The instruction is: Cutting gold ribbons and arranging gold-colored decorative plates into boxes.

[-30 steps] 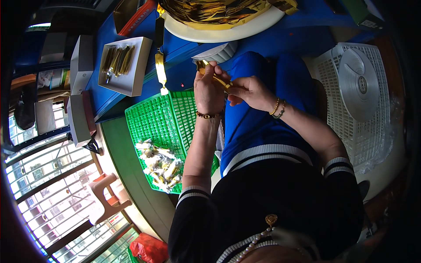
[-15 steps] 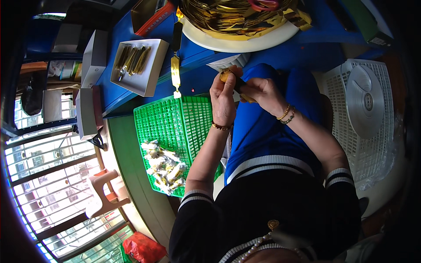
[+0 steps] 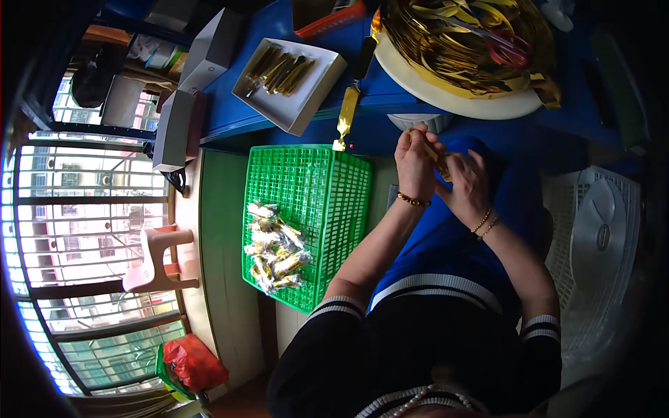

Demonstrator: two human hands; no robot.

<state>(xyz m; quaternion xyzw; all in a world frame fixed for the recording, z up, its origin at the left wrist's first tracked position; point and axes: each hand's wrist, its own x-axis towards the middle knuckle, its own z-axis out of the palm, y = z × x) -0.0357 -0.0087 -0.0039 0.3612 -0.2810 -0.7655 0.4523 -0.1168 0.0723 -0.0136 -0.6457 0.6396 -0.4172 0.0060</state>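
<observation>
My left hand (image 3: 416,161) and right hand (image 3: 465,184) meet just below the worktop (image 3: 230,111) edge, over my lap. The fingers of both are pressed together, pinching a small gold strip (image 3: 440,167) between them; most of it is hidden by my fingers, so I cannot tell how it is folded. At nine o'clock from my hands the green basket (image 3: 327,202) holds a heap of wrapped pieces (image 3: 273,247) near its lower end. At twelve o'clock a white tray (image 3: 460,97) carries a big pile of gold ribbon (image 3: 467,35), and at ten o'clock a white box (image 3: 306,104) holds gold sticks (image 3: 279,68). The strip is thin and slippery, I judge: a loose pinch could drop it into my lap, a hard one could crease it.
</observation>
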